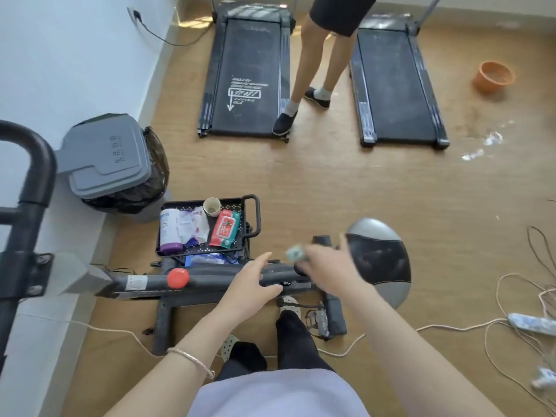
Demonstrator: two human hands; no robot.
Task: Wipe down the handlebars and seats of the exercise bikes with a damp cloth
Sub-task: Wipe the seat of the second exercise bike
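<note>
Head view: two treadmills (249,76) (394,85), one seat (379,260), right hand (325,272) holding one cloth (296,254).

**Bare forearms, a slim bracelet**

The person wears a thin, pale bracelet (192,361) on the left wrist, and both forearms are uncovered. A light lavender-white top (279,392) covers the torso, above dark trousers (293,332) and white clogs (288,302) punched with round holes.

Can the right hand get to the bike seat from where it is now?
Probably yes. The right hand, gripping what looks like the cloth, is close beside the seat. The seat's top faces up, with nothing lying on it or between it and the hand.
</note>
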